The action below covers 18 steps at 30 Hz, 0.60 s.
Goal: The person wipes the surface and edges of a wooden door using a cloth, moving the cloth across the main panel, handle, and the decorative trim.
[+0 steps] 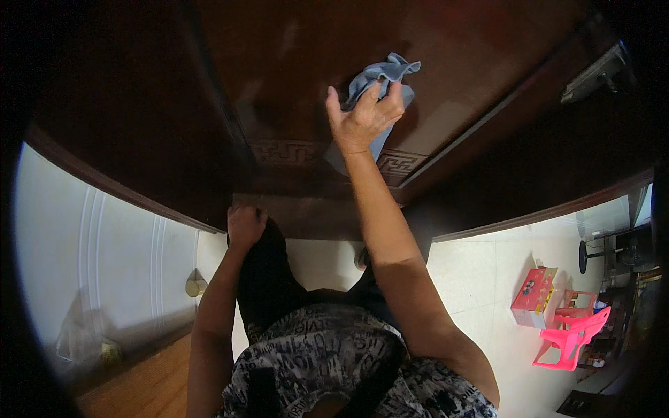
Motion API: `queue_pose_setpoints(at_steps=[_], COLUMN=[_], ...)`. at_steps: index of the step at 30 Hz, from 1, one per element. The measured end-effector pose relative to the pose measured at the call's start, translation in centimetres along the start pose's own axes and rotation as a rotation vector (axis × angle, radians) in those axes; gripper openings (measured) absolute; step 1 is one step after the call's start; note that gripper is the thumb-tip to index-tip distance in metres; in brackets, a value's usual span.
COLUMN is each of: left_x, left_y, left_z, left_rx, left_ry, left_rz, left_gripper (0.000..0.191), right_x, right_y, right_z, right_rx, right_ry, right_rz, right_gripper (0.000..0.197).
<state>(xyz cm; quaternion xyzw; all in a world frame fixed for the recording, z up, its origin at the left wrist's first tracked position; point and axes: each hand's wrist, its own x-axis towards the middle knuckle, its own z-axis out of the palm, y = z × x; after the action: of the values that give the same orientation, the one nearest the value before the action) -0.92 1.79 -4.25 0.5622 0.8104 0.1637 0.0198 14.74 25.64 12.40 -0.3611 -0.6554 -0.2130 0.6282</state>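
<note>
My right hand (pixel 368 116) holds a crumpled blue-grey cloth (pixel 387 73) against a dark brown, glossy wooden door (pixel 303 68). The thumb stands out to the left, and part of the cloth hangs below the palm. Below the hand, a carved fretwork band (pixel 402 162) crosses the door's recessed panel. My left hand (pixel 245 225) rests on my dark-clad knee with its fingers curled, low before the door, with no object visible in it.
A door handle (pixel 596 76) is at the upper right. On the pale tiled floor to the right stand a red cardboard box (pixel 533 298) and a pink plastic chair (pixel 569 334). A small gold-coloured cylinder (pixel 196 286) sits by the white wall (pixel 125 235) at left.
</note>
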Motion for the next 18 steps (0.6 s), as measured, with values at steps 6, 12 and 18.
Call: queue_pose_setpoints(at_steps=[6, 12, 18], left_x=[-0.1, -0.2, -0.3], left_y=[0.1, -0.7, 0.2], left_z=[-1.0, 0.0, -0.6], left_rx=[-0.029, -0.036, -0.062], left_ry=[-0.119, 0.017, 0.006], left_rz=[-0.063, -0.012, -0.035], left_gripper=[0.030, 0.028, 0.026], right_x=[-0.1, -0.1, -0.1], right_y=[0.1, -0.8, -0.6], right_z=[0.6, 1.0, 1.1], right_rx=[-0.038, -0.056, -0.061], right_ry=[0.050, 0.077, 0.106], right_rz=[0.003, 0.054, 0.063], right_gripper=[0.068, 0.065, 0.063])
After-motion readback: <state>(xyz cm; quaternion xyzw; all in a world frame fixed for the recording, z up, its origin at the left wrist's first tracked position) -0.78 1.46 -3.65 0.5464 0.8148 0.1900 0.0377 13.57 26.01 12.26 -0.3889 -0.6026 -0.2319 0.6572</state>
